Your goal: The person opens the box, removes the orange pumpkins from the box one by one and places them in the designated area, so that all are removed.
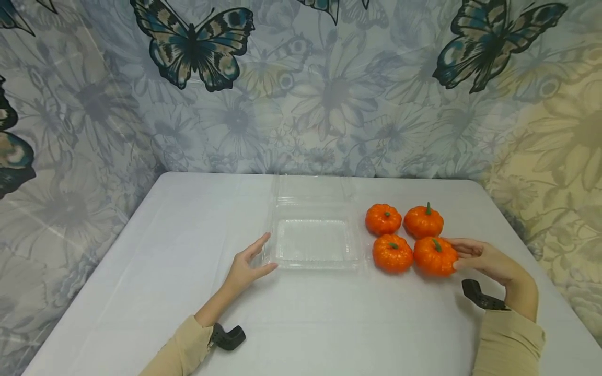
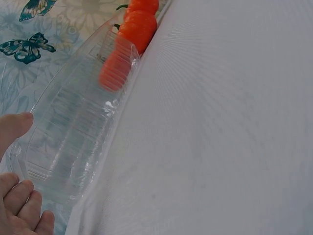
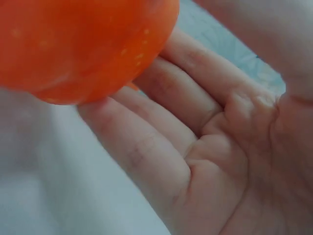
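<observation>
A small orange pumpkin with a green stem sits at the front right of a cluster of pumpkins. My right hand grips it from its right side, thumb at the front and fingers behind. Up close in the right wrist view, the fingers lie along the glossy pumpkin. My left hand is at the left edge of a clear plastic container, thumb and fingers spread apart. In the left wrist view, the thumb and fingertips of the left hand are beside the container's end.
The other pumpkins stand close together: one at the front, one behind it and one at the back right. The container's lid lies folded back toward the wall. A white cloth covers the table, and butterfly-patterned fabric hangs around it.
</observation>
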`<state>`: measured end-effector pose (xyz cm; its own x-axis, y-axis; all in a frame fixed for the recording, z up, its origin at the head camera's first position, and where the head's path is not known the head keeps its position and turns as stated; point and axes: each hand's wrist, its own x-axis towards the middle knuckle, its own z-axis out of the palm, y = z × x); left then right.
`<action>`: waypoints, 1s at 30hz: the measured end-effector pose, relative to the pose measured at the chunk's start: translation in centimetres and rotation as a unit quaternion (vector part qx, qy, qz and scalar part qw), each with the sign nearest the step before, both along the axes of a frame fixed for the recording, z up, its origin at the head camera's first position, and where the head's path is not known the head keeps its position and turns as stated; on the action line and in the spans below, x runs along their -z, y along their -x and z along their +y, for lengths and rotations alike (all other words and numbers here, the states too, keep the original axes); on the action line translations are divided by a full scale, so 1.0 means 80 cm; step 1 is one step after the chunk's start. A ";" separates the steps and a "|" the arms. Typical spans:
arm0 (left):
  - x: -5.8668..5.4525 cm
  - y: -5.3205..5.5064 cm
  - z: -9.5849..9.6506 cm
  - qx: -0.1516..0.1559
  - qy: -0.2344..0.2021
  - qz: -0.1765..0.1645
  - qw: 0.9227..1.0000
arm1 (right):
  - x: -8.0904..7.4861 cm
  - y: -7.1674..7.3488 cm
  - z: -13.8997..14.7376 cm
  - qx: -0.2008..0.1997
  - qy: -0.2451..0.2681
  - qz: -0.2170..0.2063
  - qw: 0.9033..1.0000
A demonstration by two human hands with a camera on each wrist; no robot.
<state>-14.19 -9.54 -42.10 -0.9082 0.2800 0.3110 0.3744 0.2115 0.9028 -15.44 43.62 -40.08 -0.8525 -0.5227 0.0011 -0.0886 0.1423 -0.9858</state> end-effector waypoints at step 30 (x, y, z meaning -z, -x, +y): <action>0.002 -0.001 0.001 -0.005 0.005 0.006 1.000 | 0.006 -0.006 0.005 0.019 -0.076 -0.042 0.996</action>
